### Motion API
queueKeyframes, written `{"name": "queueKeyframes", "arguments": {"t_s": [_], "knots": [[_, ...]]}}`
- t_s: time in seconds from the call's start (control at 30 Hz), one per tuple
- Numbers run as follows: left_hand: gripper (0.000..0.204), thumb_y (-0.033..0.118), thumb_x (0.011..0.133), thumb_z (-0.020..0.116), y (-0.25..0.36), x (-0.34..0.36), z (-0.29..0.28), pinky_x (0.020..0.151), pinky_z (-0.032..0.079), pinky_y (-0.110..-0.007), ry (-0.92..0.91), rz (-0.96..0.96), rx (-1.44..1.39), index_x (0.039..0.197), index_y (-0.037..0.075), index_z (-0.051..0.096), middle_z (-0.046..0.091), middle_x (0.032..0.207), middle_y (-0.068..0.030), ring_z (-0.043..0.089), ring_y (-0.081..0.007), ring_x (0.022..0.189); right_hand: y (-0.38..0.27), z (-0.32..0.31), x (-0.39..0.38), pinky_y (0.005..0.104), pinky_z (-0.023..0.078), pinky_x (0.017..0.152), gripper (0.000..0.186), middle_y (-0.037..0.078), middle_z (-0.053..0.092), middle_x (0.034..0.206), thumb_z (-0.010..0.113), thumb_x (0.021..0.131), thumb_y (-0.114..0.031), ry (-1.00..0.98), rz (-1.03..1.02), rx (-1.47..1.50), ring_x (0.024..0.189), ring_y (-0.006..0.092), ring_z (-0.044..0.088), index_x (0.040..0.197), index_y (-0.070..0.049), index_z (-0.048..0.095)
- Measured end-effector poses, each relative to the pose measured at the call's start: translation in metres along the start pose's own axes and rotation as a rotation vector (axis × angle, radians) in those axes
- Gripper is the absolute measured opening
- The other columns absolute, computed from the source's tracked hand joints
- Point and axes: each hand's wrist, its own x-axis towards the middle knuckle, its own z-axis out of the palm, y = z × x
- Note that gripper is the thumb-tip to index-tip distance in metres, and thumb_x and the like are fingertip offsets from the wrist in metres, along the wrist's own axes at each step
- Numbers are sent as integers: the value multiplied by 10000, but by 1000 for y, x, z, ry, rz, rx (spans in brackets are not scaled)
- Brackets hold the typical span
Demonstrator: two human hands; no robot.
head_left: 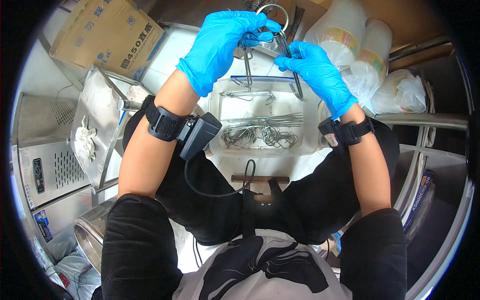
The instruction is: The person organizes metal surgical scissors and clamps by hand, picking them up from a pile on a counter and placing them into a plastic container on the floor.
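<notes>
Both my hands wear blue gloves and are raised over a clear plastic tub (215, 107) resting on my lap. My left hand (222, 42) grips the looped end of a metal hook (274, 11). My right hand (312, 67) pinches the long shank of a metal hook (295, 82) that hangs down toward the tub. Inside the tub lie several metal hooks (262, 131) in a bundle, with one loose hook (247, 94) nearer the far wall. A black wrist strap with a small device (197, 135) sits on my left forearm.
A cardboard box (107, 32) lies at upper left. A metal tray with a white cloth (92, 127) stands to the left over a steel cabinet (47, 160). Plastic bags and stacked clear containers (360, 47) crowd the upper right, beside a steel rail (425, 120).
</notes>
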Motion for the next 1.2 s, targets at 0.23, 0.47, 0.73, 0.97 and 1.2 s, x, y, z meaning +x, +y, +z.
{"name": "queueKeyframes", "arguments": {"t_s": [0.23,0.47,0.73,0.97,1.2], "knots": [[295,209,903,446,6,1,-2,636,388,-209,-11,-40,126,1026,21,637,649,905,-51,506,-69,712,-12,-13,-6,267,429,617,195,53,604,653,680,735,-199,-54,23,38,614,107,535,758,-9,642],[266,193,883,481,4,1,-3,657,428,-207,31,-100,66,993,11,640,654,912,-62,582,-93,748,-12,-14,-7,260,438,630,203,72,616,653,680,723,-172,-42,8,18,615,109,552,781,20,648],[248,172,878,486,5,6,-45,623,434,-206,166,-95,108,957,-9,638,645,913,-64,566,-88,710,32,-9,3,257,427,620,203,83,623,644,688,685,-170,16,20,-227,601,145,552,776,10,671],[142,45,813,527,29,-1,-46,604,472,-218,376,-100,-74,858,-30,640,647,781,-87,590,-119,661,123,65,42,372,453,629,231,156,595,747,640,572,-259,-789,168,-645,723,297,582,671,-51,655],[227,130,844,482,61,-14,-64,594,370,-183,549,7,-55,872,-31,640,545,700,2,482,-69,620,212,164,62,401,466,682,308,160,609,850,596,664,-275,-791,71,-425,710,327,580,862,-40,625]]}}
